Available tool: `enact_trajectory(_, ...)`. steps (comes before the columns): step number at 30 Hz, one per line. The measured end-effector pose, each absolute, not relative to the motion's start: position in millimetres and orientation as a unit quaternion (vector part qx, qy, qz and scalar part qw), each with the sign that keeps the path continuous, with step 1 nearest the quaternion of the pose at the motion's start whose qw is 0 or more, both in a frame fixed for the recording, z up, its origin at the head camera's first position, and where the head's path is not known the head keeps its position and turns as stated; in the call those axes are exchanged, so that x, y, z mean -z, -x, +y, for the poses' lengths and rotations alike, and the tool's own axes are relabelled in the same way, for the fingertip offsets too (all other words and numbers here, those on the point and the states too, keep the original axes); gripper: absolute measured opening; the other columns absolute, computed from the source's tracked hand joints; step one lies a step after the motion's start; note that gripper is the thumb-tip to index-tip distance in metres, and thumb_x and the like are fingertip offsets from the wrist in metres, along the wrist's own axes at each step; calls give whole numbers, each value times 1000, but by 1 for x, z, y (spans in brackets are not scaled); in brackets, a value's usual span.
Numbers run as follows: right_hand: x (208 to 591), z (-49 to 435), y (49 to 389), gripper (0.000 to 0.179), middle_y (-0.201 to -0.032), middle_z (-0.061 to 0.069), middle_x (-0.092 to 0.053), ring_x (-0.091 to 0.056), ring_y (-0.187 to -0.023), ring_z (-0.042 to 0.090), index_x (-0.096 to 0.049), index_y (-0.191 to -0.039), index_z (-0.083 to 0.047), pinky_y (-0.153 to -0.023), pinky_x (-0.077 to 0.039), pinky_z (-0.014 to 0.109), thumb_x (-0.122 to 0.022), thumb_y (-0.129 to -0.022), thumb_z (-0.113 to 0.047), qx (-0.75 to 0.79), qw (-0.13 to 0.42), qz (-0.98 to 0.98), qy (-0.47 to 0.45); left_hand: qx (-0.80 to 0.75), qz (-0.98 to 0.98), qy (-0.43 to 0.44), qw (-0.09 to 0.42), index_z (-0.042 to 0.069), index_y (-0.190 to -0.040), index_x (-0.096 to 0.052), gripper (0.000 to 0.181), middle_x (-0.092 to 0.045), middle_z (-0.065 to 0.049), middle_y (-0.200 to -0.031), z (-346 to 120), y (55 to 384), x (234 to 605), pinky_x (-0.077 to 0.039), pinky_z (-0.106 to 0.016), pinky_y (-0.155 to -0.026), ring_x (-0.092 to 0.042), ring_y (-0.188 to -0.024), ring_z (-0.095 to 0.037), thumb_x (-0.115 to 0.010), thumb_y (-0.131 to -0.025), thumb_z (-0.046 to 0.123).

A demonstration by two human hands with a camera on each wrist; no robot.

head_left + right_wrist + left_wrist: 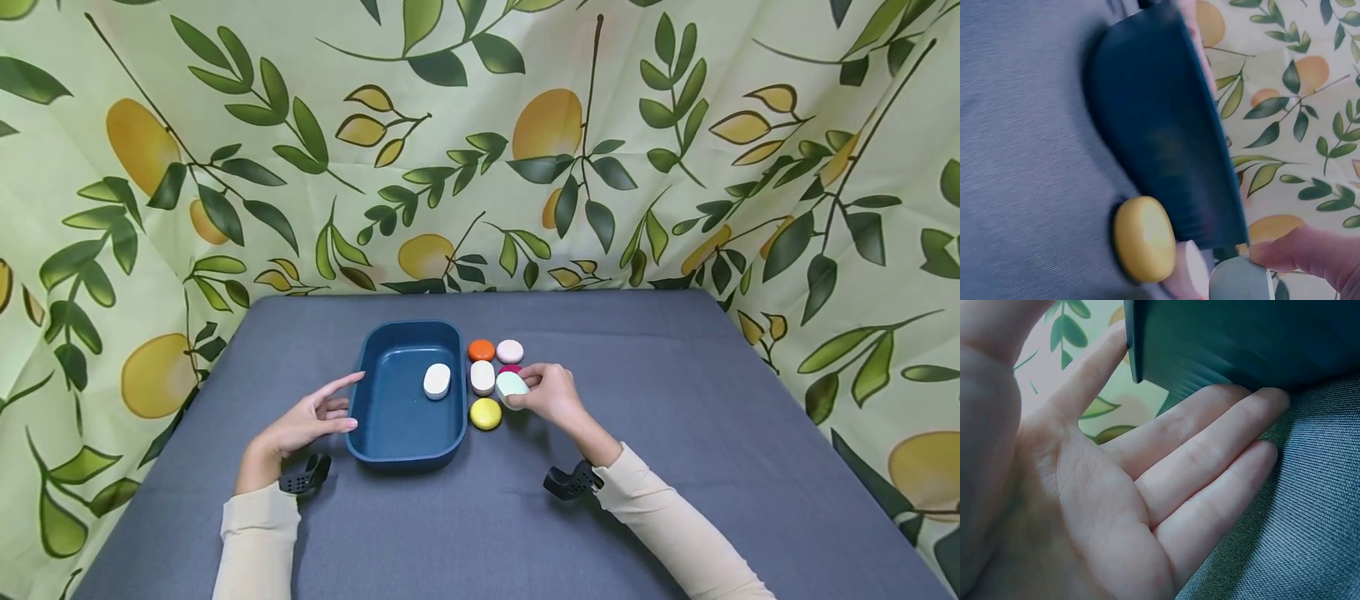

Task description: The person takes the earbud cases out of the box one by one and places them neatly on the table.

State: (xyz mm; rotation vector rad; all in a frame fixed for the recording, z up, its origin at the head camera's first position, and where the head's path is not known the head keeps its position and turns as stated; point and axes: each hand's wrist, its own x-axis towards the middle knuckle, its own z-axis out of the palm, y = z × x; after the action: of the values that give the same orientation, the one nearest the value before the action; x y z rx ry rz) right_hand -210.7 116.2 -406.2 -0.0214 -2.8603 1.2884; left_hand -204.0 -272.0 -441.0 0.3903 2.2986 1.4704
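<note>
My right hand (553, 395) pinches a pale mint-green bar of soap (512, 389) between thumb and fingers, just right of the other soaps. In the right wrist view the thumb presses on the edge of this green soap (1241, 280). My left hand (311, 419) rests its fingertips on the left side of a blue plastic tub (407, 457), fingers mostly straight. The left wrist view shows these fingers (1197, 456) against the tub's outer wall (1254, 344). Inside the tub, toward its right side, lies a white oval soap (437, 381).
Right of the tub sit an orange soap (482, 350), a pale pink soap (510, 351), a white soap (482, 377) and a yellow soap (485, 413). A magenta soap (510, 368) is partly hidden behind the green one. A leaf-patterned curtain (480, 167) hangs behind the grey cloth-covered table (465, 533).
</note>
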Motion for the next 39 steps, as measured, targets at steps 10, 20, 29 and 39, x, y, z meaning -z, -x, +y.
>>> enact_trajectory(10, 433, 122, 201, 39, -81, 14, -73, -64, -72, 18, -72, -93, 2, -59, -45, 22, -87, -63, -17, -380, 7, -925, 24, -527, 816, -137, 192, 13, -153, -22, 78, -17, -30, -158, -273, 204, 441, -33, -67, -108, -27, -141, -55, -66, -90, 22)
enact_trajectory(20, 442, 118, 198, 45, -72, 9, -68, -57, -67, 17, -71, -89, 2, -58, -41, 24, -89, -62, -28, -322, 42, -946, 19, -528, 815, -137, 195, 14, -153, -21, 78, -17, -30, -158, -272, 204, 442, -31, -67, -109, -26, -142, -54, -66, -90, 22)
enact_trajectory(29, 440, 117, 198, 47, -60, 6, -64, -56, -60, 15, -71, -89, 2, -54, -40, 24, -85, -67, -37, -294, 48, -954, 12, -526, 817, -133, 195, 15, -153, -22, 78, -19, -31, -157, -271, 203, 442, -31, -68, -109, -27, -141, -54, -67, -90, 23)
enact_trajectory(39, 407, 124, 206, 44, -74, 12, -72, -61, -63, 15, -72, -96, 5, -57, -44, 24, -80, -76, -33, -348, 49, -936, -11, -527, 816, -140, 192, 13, -153, -22, 78, -20, -31, -157, -272, 204, 442, -32, -67, -109, -28, -141, -54, -66, -90, 22)
